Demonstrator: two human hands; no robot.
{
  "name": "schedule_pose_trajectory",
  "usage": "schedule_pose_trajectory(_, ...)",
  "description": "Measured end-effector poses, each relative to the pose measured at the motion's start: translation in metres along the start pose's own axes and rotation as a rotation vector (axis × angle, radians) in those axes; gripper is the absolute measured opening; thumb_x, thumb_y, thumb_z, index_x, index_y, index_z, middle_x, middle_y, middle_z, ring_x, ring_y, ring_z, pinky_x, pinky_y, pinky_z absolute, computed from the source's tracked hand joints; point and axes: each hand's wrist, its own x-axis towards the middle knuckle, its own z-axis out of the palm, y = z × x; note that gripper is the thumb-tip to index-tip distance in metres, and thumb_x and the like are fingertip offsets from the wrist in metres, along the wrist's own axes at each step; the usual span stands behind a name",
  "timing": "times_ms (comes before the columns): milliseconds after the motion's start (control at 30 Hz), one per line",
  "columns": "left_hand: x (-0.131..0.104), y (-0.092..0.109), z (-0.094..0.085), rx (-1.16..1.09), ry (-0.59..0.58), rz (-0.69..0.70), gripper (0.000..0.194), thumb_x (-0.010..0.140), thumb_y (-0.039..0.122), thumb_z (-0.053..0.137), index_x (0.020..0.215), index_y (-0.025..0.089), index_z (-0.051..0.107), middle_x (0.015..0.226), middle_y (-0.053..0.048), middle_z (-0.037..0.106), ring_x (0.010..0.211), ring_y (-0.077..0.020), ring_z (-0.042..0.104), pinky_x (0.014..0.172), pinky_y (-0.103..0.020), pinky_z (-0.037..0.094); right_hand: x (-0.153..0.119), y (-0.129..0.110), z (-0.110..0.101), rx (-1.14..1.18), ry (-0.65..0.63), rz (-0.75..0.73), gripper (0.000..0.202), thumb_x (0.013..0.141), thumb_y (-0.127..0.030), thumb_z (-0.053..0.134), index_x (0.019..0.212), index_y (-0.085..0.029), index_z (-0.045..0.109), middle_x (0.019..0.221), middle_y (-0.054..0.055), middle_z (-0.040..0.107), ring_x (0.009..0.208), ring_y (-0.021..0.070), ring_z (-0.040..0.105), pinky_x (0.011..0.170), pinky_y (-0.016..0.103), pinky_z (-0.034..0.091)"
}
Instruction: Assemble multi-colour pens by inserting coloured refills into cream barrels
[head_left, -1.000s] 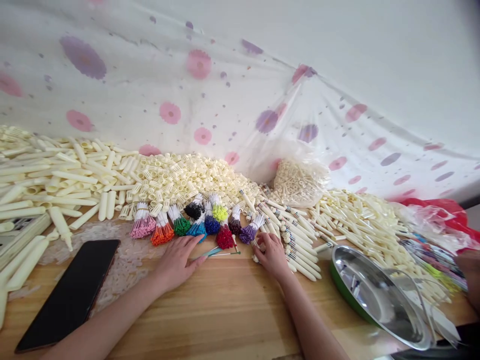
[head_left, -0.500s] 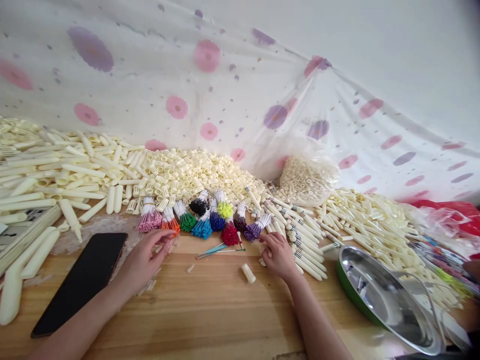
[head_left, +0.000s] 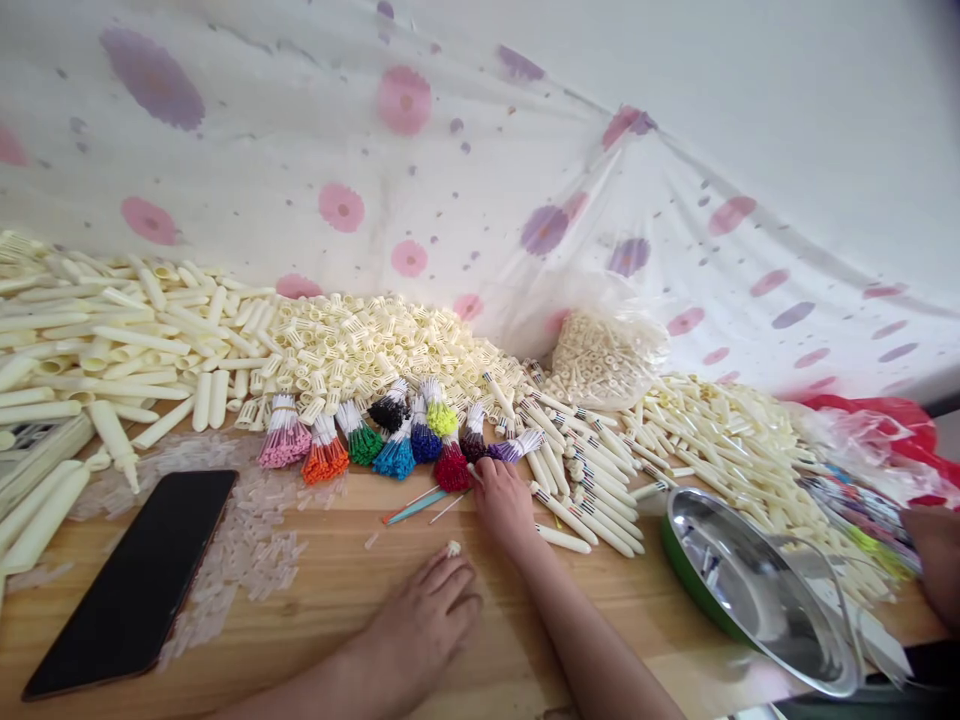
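My left hand (head_left: 426, 615) rests low over the wooden table, its fingers closed around a small cream plastic pen part (head_left: 453, 549), of which just the end shows. Closer to the colour bundles, my right hand (head_left: 506, 500) has its fingertips pinched at the table; what they hold is mostly hidden, with a whitish tip beside them. Next to those fingertips are the red-tipped refill bundle (head_left: 453, 466) and the purple-tipped bundle (head_left: 516, 446). Just left of the hand lie loose thin refills (head_left: 448, 508) and a light-blue tweezer-like tool (head_left: 417, 507).
Cream pen barrels (head_left: 142, 330) and slotted cream pieces (head_left: 375, 340) are heaped along the back. Pens with coloured tips (head_left: 600, 490) lie right of my hand, near a green-sided metal pan (head_left: 757, 590). A phone (head_left: 135, 580) lies left; another person's hand (head_left: 934, 545) shows far right.
My left hand has moved right and down and closed on the cream pen part that lay on the table. My right hand has shifted left to the red bundle. The view has turned slightly right.
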Motion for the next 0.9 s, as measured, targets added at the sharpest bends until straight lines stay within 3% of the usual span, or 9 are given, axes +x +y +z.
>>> schedule_pose_trajectory(100, -0.006, -0.02, -0.01, -0.022, 0.086, -0.087, 0.023, 0.081, 0.001, 0.05, 0.095, 0.014, 0.064, 0.102, -0.011, 0.067, 0.108, -0.0234, 0.057, 0.093, -0.033, 0.048, 0.009, 0.005, -0.006, 0.054, -0.034, 0.034, 0.009, 0.081, -0.011, 0.049, 0.082, -0.018, 0.054, 0.082, 0.012, 0.064, 0.081, 0.0258, 0.058, 0.065, 0.032, 0.041)
schedule_pose_trajectory(200, -0.018, -0.036, -0.021, -0.022, 0.111, -0.151, 0.026, 0.082, -0.002, 0.044, 0.087, 0.015, 0.063, 0.091, -0.008, 0.065, 0.093, -0.0208, 0.06, 0.084, -0.033, 0.052, 0.012, 0.014, -0.02, 0.166, -0.09, 0.024, 0.014, 0.08, -0.01, 0.049, 0.086, -0.019, 0.058, 0.08, 0.006, 0.066, 0.074, 0.0208, 0.061, 0.063, 0.029, 0.042)
schedule_pose_trajectory(300, -0.036, -0.05, -0.034, -0.031, 0.141, -0.194, 0.032, 0.08, -0.004, 0.039, 0.088, 0.017, 0.062, 0.09, -0.007, 0.063, 0.091, -0.0194, 0.059, 0.082, -0.031, 0.052, 0.009, 0.021, -0.038, 0.296, -0.154, -0.027, 0.023, 0.08, -0.013, 0.053, 0.1, -0.022, 0.057, 0.075, -0.001, 0.065, 0.063, 0.0143, 0.06, 0.058, 0.024, 0.045)
schedule_pose_trajectory(400, -0.056, -0.064, -0.052, -0.107, 0.286, -0.289, 0.038, 0.082, -0.002, 0.034, 0.099, 0.021, 0.059, 0.098, -0.006, 0.06, 0.091, -0.018, 0.06, 0.081, -0.029, 0.051, 0.001, 0.018, -0.052, 0.516, -0.164, -0.131, 0.023, 0.081, -0.015, 0.052, 0.102, -0.022, 0.058, 0.084, 0.0, 0.065, 0.071, 0.0134, 0.06, 0.064, 0.024, 0.048)
schedule_pose_trajectory(500, -0.069, -0.08, -0.072, -0.153, 0.402, -0.412, 0.025, 0.086, 0.014, 0.041, 0.102, 0.024, 0.058, 0.101, -0.006, 0.058, 0.097, -0.0214, 0.058, 0.084, -0.034, 0.05, -0.003, -0.001, -0.057, 0.734, -0.143, -0.236, 0.017, 0.084, -0.017, 0.05, 0.097, -0.021, 0.06, 0.093, 0.004, 0.064, 0.079, 0.0151, 0.059, 0.07, 0.027, 0.048)
schedule_pose_trajectory(600, -0.074, -0.093, -0.082, -0.24, 0.376, -0.528, 0.022, 0.088, 0.022, 0.043, 0.105, 0.024, 0.056, 0.104, -0.007, 0.057, 0.096, -0.0219, 0.059, 0.067, -0.028, 0.055, -0.002, -0.031, -0.053, 0.783, -0.174, -0.278, 0.016, 0.084, -0.018, 0.052, 0.097, -0.021, 0.06, 0.089, 0.004, 0.063, 0.078, 0.015, 0.058, 0.069, 0.027, 0.048)
schedule_pose_trajectory(633, -0.074, -0.097, -0.082, -0.246, 0.369, -0.537, 0.022, 0.088, 0.022, 0.042, 0.106, 0.024, 0.055, 0.104, -0.006, 0.057, 0.094, -0.0213, 0.06, 0.066, -0.027, 0.055, 0.0, -0.042, -0.05, 0.798, -0.193, -0.287, 0.018, 0.084, -0.018, 0.052, 0.1, -0.021, 0.059, 0.087, 0.003, 0.063, 0.077, 0.0146, 0.058, 0.068, 0.026, 0.047)
schedule_pose_trajectory(767, -0.069, -0.104, -0.073, -0.216, 0.352, -0.484, 0.025, 0.086, 0.015, 0.041, 0.105, 0.023, 0.056, 0.103, -0.006, 0.06, 0.099, -0.0208, 0.059, 0.086, -0.036, 0.05, 0.007, -0.083, -0.029, 0.855, -0.24, -0.335, 0.026, 0.08, -0.011, 0.052, 0.104, -0.021, 0.056, 0.085, 0.001, 0.061, 0.073, 0.0132, 0.057, 0.068, 0.025, 0.047)
schedule_pose_trajectory(900, -0.07, -0.104, -0.069, -0.214, 0.346, -0.484, 0.03, 0.083, 0.014, 0.044, 0.109, 0.022, 0.055, 0.11, -0.008, 0.06, 0.103, -0.0232, 0.059, 0.089, -0.04, 0.049, 0.011, -0.108, -0.006, 0.913, -0.214, -0.352, 0.026, 0.079, -0.009, 0.051, 0.102, -0.019, 0.055, 0.083, 0.001, 0.059, 0.073, 0.0132, 0.055, 0.067, 0.025, 0.046)
